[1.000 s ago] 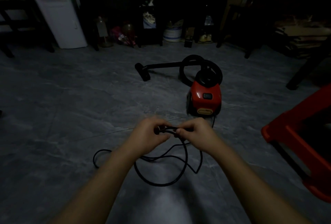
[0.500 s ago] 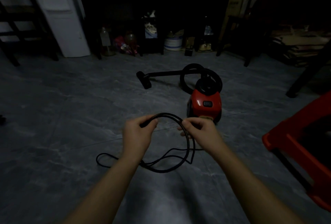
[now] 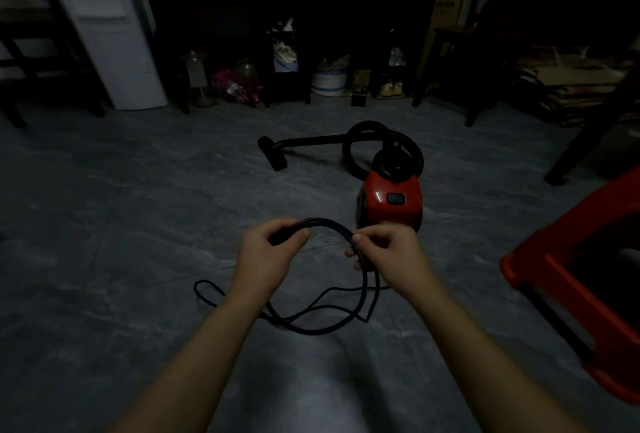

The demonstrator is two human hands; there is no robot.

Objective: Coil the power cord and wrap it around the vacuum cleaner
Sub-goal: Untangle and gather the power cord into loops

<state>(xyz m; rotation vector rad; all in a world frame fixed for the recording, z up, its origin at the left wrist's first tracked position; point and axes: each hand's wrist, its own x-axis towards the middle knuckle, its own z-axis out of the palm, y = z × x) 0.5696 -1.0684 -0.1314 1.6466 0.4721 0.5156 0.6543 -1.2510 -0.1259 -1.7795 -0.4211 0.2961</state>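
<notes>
**Q:** Fingers first: what is being gripped, and by which hand?

**A:** Both hands are closed on the power cord (image 3: 325, 225). It is clenched inside the left hand (image 3: 268, 252) near what seems to be the plug end, and pinched by the right hand (image 3: 388, 252) between thumb and fingertips (image 3: 356, 237). An arch of doubled cord is held up between them.

**Q:** What lies around the fingers, from largest to smallest?

**A:** Below them, the grey tiled floor (image 3: 121, 225) is spread. Just beyond the right hand's knuckles, the red canister vacuum cleaner (image 3: 391, 200) is seen, with its black hose (image 3: 381, 135) looped behind. Under the wrists, slack cord is left trailing on the floor.

**Q:** How should the coiling be done well?

**A:** Loops of matching size would best be gathered into the left hand while slack is fed through the right. Twists should be let out, so that kinks are avoided before wrapping.
</notes>
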